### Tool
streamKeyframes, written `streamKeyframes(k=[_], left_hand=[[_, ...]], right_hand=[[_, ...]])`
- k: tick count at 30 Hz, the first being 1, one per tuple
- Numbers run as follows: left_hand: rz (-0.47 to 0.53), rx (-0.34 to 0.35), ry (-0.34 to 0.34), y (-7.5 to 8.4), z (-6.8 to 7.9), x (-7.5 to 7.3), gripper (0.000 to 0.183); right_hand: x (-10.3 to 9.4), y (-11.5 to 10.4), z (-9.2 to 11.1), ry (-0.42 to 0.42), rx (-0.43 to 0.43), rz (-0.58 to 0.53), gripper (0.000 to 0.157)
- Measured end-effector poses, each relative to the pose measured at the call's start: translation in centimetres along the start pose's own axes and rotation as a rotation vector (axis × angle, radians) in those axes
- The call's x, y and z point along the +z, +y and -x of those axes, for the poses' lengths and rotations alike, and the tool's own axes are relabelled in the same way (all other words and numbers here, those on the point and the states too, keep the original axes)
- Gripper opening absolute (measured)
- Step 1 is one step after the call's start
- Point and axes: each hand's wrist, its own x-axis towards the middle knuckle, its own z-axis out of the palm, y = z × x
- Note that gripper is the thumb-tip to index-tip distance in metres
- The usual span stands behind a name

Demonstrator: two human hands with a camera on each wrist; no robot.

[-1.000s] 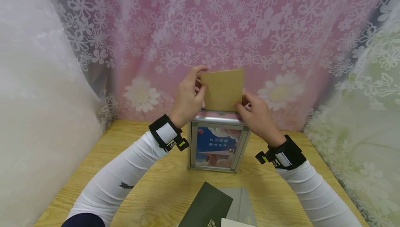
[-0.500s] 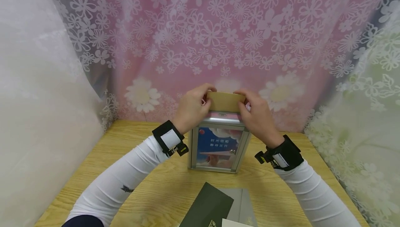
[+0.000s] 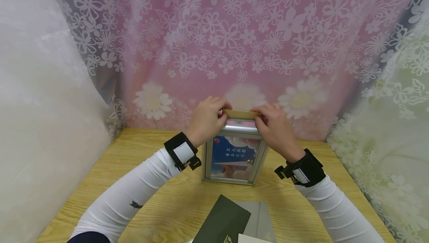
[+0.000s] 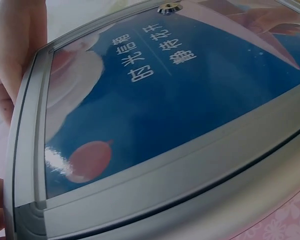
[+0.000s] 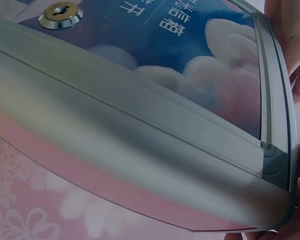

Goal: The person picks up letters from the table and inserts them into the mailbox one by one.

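A metal-framed letter box [image 3: 234,157] stands upright on the table, its blue front printed with white characters. Only a narrow strip of a tan envelope [image 3: 242,114] shows above the box's top; the rest of it is hidden inside. My left hand [image 3: 208,121] pinches the envelope's left end between thumb and fingers, right over the box's top left corner. At the other end my right hand [image 3: 275,128] pinches it the same way. In the left wrist view the box's front [image 4: 155,95] fills most of the picture, and a keyed lock [image 5: 60,15] appears in the right wrist view.
Near the front edge of the table [image 3: 161,205] lie a dark green envelope [image 3: 222,218], a grey one [image 3: 259,217] partly under it, and a white one [image 3: 251,239] cut off by the frame. A pink floral curtain [image 3: 201,49] hangs close behind the box.
The tan envelope has sunk down into the top of the box, from nearly a square showing to a thin strip. Both hands have moved down with it, the right one shifting its grip higher on the envelope.
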Motion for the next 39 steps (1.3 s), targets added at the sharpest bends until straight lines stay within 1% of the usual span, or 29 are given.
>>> streamKeyframes(k=[4, 9, 15, 19, 21, 24, 27, 29, 32, 39], left_hand=[[-0.023, 0.002, -0.018, 0.0, 0.4, 0.1, 0.01], [-0.008, -0.004, -0.017, -0.2, 0.7, 0.2, 0.008], [0.025, -0.003, 0.02, -0.6, 1.2, -0.2, 0.01], [0.027, -0.007, 0.063, -1.0, 1.9, -1.0, 0.015], [0.02, -0.014, 0.082, -1.4, 2.3, -1.6, 0.018], [0.015, -0.027, 0.092, -2.0, 3.2, -2.2, 0.022], [-0.006, -0.047, 0.082, -2.6, 4.2, -2.9, 0.028], [-0.021, -0.073, 0.067, -3.0, 5.0, -3.2, 0.032], [-0.051, -0.116, 0.034, -3.5, 6.3, -3.5, 0.035], [-0.063, -0.219, -0.067, -4.4, 9.9, -3.5, 0.05]], right_hand=[[0.1, 0.0, 0.2, -0.01, 0.004, 0.01, 0.018], [0.0, 0.0, 0.4, -0.003, 0.003, 0.006, 0.018], [-0.6, 0.3, 0.9, 0.018, 0.013, -0.043, 0.019], [-1.6, 0.5, 1.7, 0.027, 0.041, -0.075, 0.021], [-2.1, 0.6, 2.1, 0.037, 0.047, -0.066, 0.022], [-2.8, 0.8, 2.7, 0.049, 0.06, -0.034, 0.024], [-3.3, 1.1, 3.4, 0.05, 0.075, 0.004, 0.028], [-3.7, 1.2, 3.9, 0.035, 0.088, 0.021, 0.03], [-4.1, 1.4, 4.8, 0.004, 0.088, 0.042, 0.034], [-4.3, 2.1, 7.1, -0.1, 0.109, 0.091, 0.047]])
